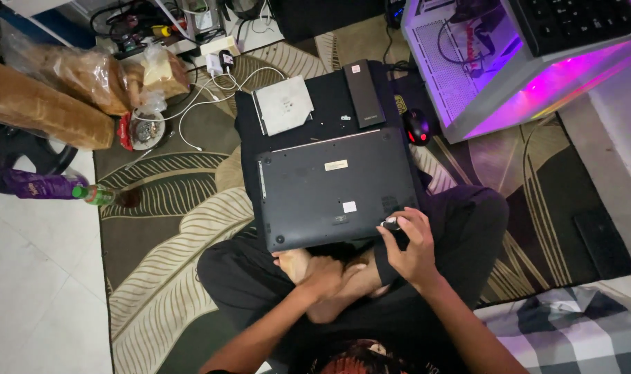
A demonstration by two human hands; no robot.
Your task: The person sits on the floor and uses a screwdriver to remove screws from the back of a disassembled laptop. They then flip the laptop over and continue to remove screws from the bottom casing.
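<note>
Head view: upturned grey laptop rests on person's crossed legs over leaf-patterned rug. Right hand at its near right corner, fingers pinched on small dark object. Left hand beneath laptop's near edge, fingers' state unclear. Optical drive lies just beyond.

dim room | purple-pink glow from computer case upper right | edges bowed, corners soft

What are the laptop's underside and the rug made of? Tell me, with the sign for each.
Laptop: dark grey underside, matte, seemingly plastic or painted metal; dull even sheen, moulded vents, small stickers. The right hand rests at its near corner. Rug: woven textile, likely short pile; soft surface with leaf pattern in cream and olive.
</note>
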